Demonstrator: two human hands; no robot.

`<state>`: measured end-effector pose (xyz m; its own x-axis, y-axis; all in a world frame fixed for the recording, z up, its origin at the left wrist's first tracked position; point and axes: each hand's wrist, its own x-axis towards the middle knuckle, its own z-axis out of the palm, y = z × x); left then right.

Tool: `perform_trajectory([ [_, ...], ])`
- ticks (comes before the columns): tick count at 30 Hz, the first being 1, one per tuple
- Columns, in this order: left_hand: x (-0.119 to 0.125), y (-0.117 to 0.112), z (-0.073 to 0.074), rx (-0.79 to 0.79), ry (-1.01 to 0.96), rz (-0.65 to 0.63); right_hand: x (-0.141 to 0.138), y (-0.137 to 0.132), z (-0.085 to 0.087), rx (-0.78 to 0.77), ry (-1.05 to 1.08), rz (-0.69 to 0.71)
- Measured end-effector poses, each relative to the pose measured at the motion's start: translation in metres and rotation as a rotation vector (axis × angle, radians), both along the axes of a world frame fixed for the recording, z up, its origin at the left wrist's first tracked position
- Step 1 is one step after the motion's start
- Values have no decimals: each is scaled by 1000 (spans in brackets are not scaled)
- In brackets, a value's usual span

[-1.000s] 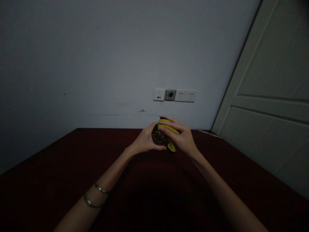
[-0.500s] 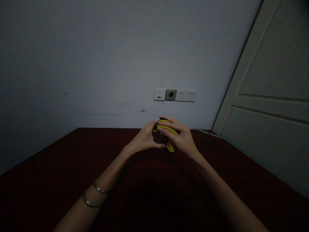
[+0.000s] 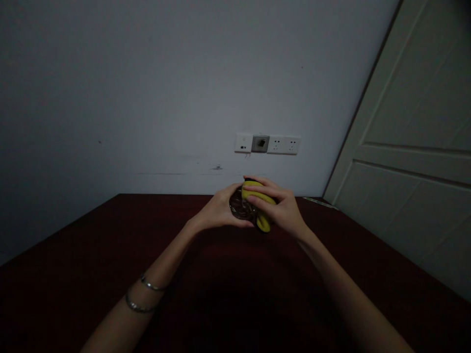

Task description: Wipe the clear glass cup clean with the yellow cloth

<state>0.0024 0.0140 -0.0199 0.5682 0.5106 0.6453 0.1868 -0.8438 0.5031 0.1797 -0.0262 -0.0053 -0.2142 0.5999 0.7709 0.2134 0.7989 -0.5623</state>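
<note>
Clear vessel [image 3: 238,207] cupped by left hand [image 3: 217,208], fingers curled round it, over far middle of dark red table [image 3: 91,245]. Yellow cloth [image 3: 257,191] gripped by right hand's [image 3: 285,205] fingers against vessel's right side. Handling judged under way; neither item released; amount done cannot be told.

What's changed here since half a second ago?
The yellow cloth shifted slightly right, the clear vessel slightly left. Nothing was taken hold of or let go: the left hand still holds the vessel, the right hand the cloth. The wall outlets stayed put.
</note>
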Motion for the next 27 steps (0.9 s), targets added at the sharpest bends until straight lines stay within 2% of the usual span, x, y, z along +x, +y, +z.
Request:
perform_trajectory([
  [3,1,-2,1,-69,-23,-6,5,-5,3,81,-78,63],
  [5,2,-4,2,-96,-39,-23,6,-3,4,74,-61,62],
  [11,7,-7,4,-155,-99,-13,-3,3,2,-36,183,-90],
  [13,8,-7,4,-178,-116,0,-7,-1,2,16,138,-120],
  [17,10,-3,1,-249,-178,27,-12,-11,1,213,-89,-100],
  [19,10,-2,1,-266,-187,24,-13,-12,1,256,-110,-91],
  [21,10,-3,1,-271,-181,-2,-13,-10,0,231,-47,-99],
  [24,11,-7,3,-270,-173,-39,-10,-2,1,104,115,-114],
  [27,13,-10,4,-272,-159,-18,-8,4,1,-2,203,-109],
])
